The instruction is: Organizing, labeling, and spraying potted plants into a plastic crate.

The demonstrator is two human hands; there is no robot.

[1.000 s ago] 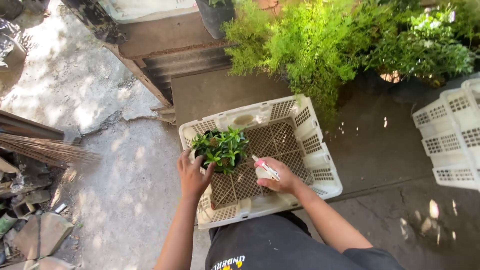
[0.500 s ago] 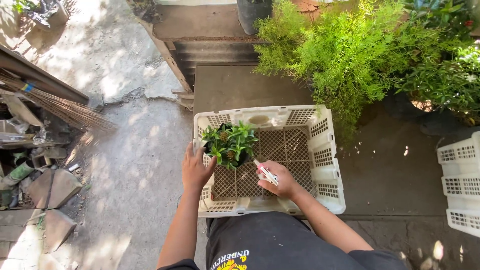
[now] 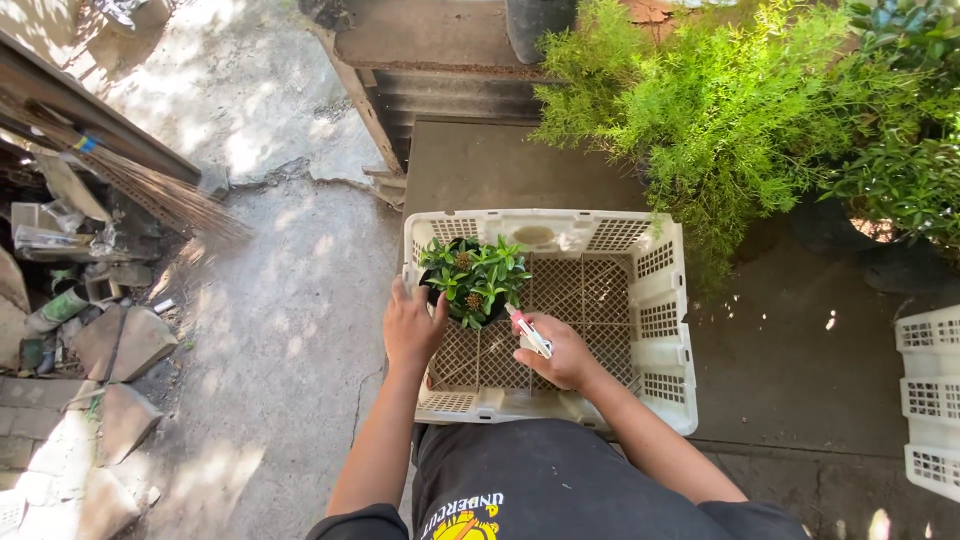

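A small potted plant (image 3: 474, 280) with glossy green leaves stands in the far left corner of a white plastic crate (image 3: 668, 350) with a lattice floor. My left hand (image 3: 412, 330) rests against the pot's left side, fingers spread along it. My right hand (image 3: 560, 352) is closed around a pair of red-and-white pruning shears (image 3: 529, 331), whose tip points at the plant's right side. The crate lies on dark ground right in front of my knees.
Dense feathery green shrubs (image 3: 720, 110) and a darker-leaved bush (image 3: 900, 180) stand behind and right of the crate. Another white crate (image 3: 935, 400) sits at the right edge. A broom (image 3: 120, 170), bricks (image 3: 125, 345) and rubble lie left. Steps (image 3: 450, 95) rise ahead.
The view has shifted so the crate sits more central. Both hands stay at the plant, the left on the pot and the right holding the shears beside it.
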